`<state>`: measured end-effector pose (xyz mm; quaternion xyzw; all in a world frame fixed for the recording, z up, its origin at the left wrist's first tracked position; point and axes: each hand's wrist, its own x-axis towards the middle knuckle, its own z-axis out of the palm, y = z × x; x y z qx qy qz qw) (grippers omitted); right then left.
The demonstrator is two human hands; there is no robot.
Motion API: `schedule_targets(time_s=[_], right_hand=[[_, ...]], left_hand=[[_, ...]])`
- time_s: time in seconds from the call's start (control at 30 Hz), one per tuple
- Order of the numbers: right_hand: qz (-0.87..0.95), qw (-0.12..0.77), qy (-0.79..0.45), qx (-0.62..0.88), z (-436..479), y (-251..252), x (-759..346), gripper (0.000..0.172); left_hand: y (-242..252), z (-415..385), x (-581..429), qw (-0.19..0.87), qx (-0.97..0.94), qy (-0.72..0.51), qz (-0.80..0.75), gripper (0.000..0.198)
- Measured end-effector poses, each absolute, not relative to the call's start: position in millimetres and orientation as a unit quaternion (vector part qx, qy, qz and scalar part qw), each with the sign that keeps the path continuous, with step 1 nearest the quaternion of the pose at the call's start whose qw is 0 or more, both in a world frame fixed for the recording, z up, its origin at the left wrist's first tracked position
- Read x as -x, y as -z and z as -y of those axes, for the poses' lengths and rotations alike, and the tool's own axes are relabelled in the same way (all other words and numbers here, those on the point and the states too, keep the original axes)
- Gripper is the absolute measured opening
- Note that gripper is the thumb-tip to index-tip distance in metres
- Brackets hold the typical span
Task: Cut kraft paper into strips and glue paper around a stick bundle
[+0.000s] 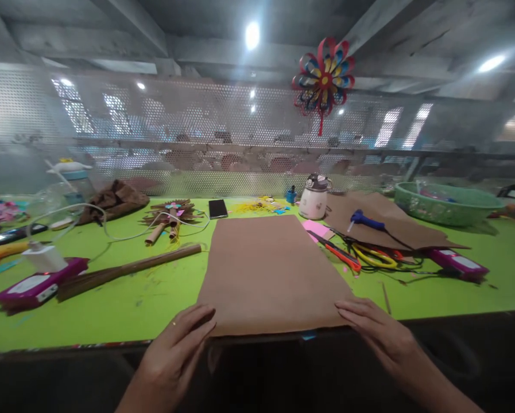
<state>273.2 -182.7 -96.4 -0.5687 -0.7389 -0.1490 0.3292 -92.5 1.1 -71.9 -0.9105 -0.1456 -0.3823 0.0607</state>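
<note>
A sheet of brown kraft paper (274, 269) lies flat in front of me, its near edge along the front edge of the green table (154, 304). At the sheet's near left corner, my left hand (175, 344) grips the edge, fingers on top and thumb hidden beneath. My right hand (378, 332) pinches the near right corner in the same way. Left of the sheet rests a rolled brown paper tube (154, 264). To its right are scissors with orange handles (343, 255) and a pink paper piece (318, 229).
Purple power strips (42, 284) lie at both sides, one with a white charger (45, 259). Behind stand a phone (218, 209), a white bottle (314, 198) and a green basket (449, 203). A blue glue gun (367, 220) rests on more brown paper. A paper flower (324, 80) hangs against the mesh screen.
</note>
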Motion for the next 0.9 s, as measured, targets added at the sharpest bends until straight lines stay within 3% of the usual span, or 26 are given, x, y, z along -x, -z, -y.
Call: schedule_targets(time_s=[0.17,0.4,0.57,0.9], right_hand=[[0.716,0.365,0.167,0.572,180,96,-265,0.037],[0.682,0.418,0.174,0.575,179,68,-218,0.041],[0.674,0.476,0.174,0.537,180,54,-180,0.040],[0.737,0.480,0.116,0.461,143,44,-123,0.024]], left_hand=[[67,3,86,0.042,0.891,0.397,0.217,0.032],[36,44,58,0.128,0.895,0.353,0.240,0.052],[36,58,38,0.074,0.905,0.350,0.232,0.059],[60,46,31,0.019,0.904,0.402,0.143,0.034]])
